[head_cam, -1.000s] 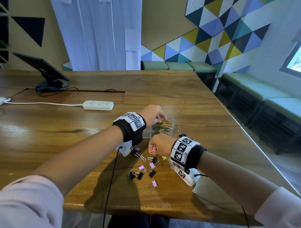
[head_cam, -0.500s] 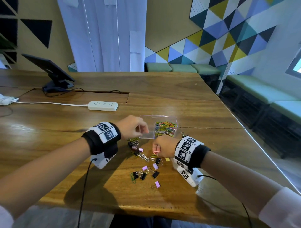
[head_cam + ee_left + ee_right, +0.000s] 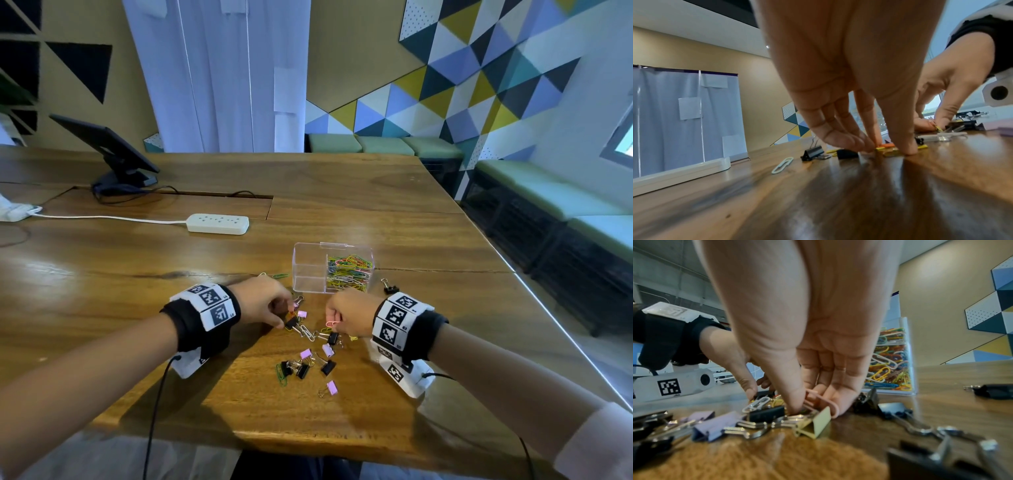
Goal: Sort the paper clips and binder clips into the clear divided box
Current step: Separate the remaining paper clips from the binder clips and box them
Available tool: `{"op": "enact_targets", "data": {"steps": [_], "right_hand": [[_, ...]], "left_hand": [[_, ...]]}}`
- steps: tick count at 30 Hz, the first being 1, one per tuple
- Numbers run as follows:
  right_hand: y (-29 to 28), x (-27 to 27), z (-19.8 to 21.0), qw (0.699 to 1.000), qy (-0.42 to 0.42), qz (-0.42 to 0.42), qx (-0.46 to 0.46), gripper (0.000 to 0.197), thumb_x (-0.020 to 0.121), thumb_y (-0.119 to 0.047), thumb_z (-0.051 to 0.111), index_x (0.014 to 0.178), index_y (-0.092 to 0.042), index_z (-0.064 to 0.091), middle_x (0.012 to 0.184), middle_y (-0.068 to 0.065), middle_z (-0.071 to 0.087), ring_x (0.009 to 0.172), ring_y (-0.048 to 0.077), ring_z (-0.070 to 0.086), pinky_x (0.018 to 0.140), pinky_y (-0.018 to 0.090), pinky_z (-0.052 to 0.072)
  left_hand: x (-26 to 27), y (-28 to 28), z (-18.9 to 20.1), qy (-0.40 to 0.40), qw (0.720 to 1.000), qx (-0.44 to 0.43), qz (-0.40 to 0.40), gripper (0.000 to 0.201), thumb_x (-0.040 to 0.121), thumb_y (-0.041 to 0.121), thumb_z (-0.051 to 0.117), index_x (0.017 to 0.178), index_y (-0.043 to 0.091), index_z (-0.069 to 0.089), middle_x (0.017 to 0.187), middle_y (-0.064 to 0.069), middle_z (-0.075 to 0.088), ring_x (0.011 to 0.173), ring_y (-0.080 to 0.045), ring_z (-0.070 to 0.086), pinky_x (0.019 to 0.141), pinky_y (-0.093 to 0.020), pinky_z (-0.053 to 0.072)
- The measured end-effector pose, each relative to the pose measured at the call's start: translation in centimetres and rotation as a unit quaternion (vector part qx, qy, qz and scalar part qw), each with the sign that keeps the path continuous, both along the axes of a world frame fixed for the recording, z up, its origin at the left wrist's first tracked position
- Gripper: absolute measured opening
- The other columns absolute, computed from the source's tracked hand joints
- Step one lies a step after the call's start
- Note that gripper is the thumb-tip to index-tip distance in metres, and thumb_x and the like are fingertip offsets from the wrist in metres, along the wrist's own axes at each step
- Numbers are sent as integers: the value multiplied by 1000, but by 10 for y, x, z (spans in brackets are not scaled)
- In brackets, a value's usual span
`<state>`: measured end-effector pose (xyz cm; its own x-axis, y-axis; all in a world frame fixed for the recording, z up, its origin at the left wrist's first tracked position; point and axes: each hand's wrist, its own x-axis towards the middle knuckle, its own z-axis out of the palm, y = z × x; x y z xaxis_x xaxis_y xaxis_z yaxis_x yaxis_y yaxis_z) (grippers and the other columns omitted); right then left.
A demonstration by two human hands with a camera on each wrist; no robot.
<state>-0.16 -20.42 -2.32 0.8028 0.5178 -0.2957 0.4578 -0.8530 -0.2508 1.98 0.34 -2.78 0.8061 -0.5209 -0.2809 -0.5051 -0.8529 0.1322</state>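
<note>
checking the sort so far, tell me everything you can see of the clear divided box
The clear divided plastic box stands upright on the brown wooden table, just beyond both hands. Its walls are transparent, with a partition splitting it into two compartments. The one on the person's right is heaped with multicoloured paper clips; the left one looks empty. Neither hand touches it.

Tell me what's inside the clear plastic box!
The clear plastic divided box holds a heap of colourful paper clips in its right compartment. The left compartment looks empty. The box's nearest bottom edge is hidden behind the right hand.
</note>
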Motion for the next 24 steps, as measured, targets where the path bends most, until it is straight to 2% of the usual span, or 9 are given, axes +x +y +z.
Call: {"op": "enact_targets", "data": {"steps": [3,5,9,11,13,15,17,19,24], "right_hand": [[-2,1,1,1000,-3,-2,-3,15,88,-11,60,103,-9,64,103,4,63,84,10,50,88,29,48],[-6,3,6,1000,3,-19,11,14,88,-9,59,101,-9,63,90,-1,61,81,9,53,86,28,50],[-18,15,26,997,-24,-49,61,13,89,-11,58,100,-12,62,86,-7,58,73,3,54,74,20,51],[-25,22,38,993,-55,-65,80,11,90,-11,56,100,-12,61,85,-6,58,67,0,50,71,21,51],[-33,28,48,987,-88,-84,102,10,91,-13,54,100,-12,60,85,-5,57,66,2,49,71,21,50],[-39,34,55,979,-127,-105,118,10,91,-14,54,99,-11,59,82,-8,53,68,1,48,68,16,46],[-43,41,56,970,-162,-128,125,10,91,-14,55,99,-12,60,83,-8,54,75,5,51,74,18,47],[-46,47,53,967,-179,-142,112,11,89,-15,58,99,-13,62,89,-4,58,82,9,54,78,22,48],[-46,55,43,965,-187,-148,108,10,86,-15,62,96,-16,65,95,-3,65,84,7,58,77,18,48]], "left_hand": [[2,-3,-1,-5,1000,6,-7,35,81,37,68,110,20,62,103,0,63,95,-17,57,83,-31,47],[4,-4,-1,-3,1000,0,-5,30,80,37,69,104,19,63,99,0,64,91,-15,58,80,-29,47],[4,-6,-1,12,1000,-26,-4,17,81,30,69,92,18,66,91,3,65,80,-8,55,66,-17,41],[4,-6,-1,8,999,-34,-10,16,81,29,69,90,16,67,92,1,65,79,-8,53,62,-13,37],[3,-6,-2,3,999,-38,-13,16,82,30,68,89,16,68,95,1,65,81,-8,54,64,-14,38],[2,-5,-3,-5,999,-36,-16,15,82,31,68,88,17,69,98,2,64,83,-8,56,70,-17,41],[0,-4,-3,-11,999,-38,-19,15,83,31,67,88,18,70,101,2,65,89,-9,58,78,-22,47],[-2,-4,-2,-21,999,-34,-22,16,85,30,65,92,17,70,102,2,66,93,-10,59,82,-22,47],[-4,-7,2,-37,998,-21,-43,17,88,28,61,97,16,69,101,3,67,95,-10,60,77,-14,38]]}}
